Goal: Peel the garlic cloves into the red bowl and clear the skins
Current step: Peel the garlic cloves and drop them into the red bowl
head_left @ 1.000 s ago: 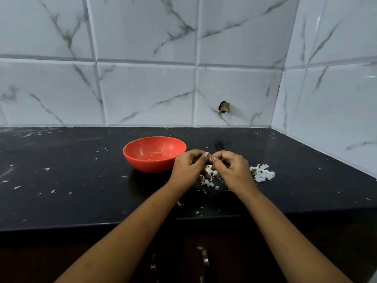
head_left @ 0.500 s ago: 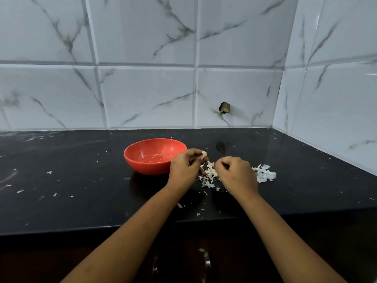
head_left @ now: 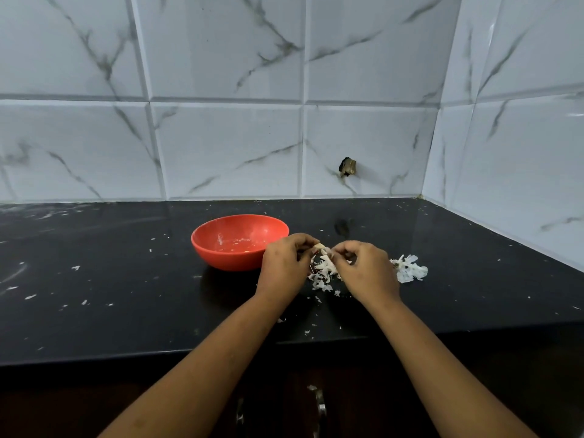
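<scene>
Two hands meet just above the black countertop, knuckles toward the camera and fingers curled in. The left hand pinches a small pale garlic clove between thumb and fingertips, closed tight on it. The right hand is curled in the same way, and its pinch closes on the clove's other end; whether it has the flesh or only the papery skin there, I cannot tell. The clove sits in the air between the two hands, to the right of the red bowl and not over it.

The bowl stands upright on the counter just beside the left hand, and the hand's back hides its right rim. A few pale bits lie at its bottom. Directly under the clove, between the hands, lies a heap of white skins. A second heap lies on the counter just beyond the right hand. Small white flakes are scattered across the left part of the counter and near its front edge. Behind it all rises a marbled tile wall with a dark broken spot. Metal cabinet handles show below the counter edge, between the forearms.
</scene>
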A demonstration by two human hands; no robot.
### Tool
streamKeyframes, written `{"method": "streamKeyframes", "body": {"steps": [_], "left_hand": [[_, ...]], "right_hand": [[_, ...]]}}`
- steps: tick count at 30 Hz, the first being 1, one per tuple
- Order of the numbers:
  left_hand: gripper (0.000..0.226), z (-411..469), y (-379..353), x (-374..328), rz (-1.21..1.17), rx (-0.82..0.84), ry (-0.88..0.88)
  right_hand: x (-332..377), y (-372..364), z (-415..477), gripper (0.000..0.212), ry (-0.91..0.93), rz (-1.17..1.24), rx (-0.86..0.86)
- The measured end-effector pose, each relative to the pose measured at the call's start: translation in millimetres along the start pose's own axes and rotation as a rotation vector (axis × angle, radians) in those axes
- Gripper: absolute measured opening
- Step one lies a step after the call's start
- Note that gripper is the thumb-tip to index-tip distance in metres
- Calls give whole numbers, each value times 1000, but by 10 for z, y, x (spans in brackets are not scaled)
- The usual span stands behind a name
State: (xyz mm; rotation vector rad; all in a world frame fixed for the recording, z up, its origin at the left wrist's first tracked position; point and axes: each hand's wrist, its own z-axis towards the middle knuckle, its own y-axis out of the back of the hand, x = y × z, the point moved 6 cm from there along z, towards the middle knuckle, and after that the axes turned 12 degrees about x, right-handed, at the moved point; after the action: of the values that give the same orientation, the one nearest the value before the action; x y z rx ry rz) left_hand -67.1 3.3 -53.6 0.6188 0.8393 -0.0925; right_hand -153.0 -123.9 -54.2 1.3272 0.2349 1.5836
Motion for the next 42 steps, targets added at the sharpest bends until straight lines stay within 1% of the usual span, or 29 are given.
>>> {"method": "streamKeyframes", "body": {"steps": [2,4,6,8,11,12,19,22,24,32,37,42], "left_hand": [[15,-3,11,-12,46,-20,-12],[16,-6,9,-18,81,-30,-19],[16,-7,1,-17,116,-27,-28],[16,-6,0,-14,133,-27,-33],[15,-11,1,-25,149,-21,-39],[15,-16,-1,-35,162,-19,-46],[13,-51,4,-121,290,-24,-82],[14,-50,6,-138,313,-27,-93],[14,-48,-3,-141,324,-19,-107],[13,-43,-21,-119,330,3,-120],[16,-46,-28,-125,350,22,-140],[16,-38,-41,-124,325,54,-142]], "right_hand": [[1,-13,-2,22,-4,-17,13],[-2,-21,0,26,-20,-57,31],[-14,-31,14,23,-19,-25,47],[0,-36,22,20,26,61,49],[41,-16,12,6,102,107,4],[51,-10,5,6,118,104,-10],[81,-29,-16,13,106,28,30],[115,-42,-38,15,98,-82,62],[142,-29,-55,15,98,-131,49],[130,-30,-54,19,69,-180,56],[144,-70,-52,21,115,-220,103],[163,-19,-67,18,129,-210,51]]}}
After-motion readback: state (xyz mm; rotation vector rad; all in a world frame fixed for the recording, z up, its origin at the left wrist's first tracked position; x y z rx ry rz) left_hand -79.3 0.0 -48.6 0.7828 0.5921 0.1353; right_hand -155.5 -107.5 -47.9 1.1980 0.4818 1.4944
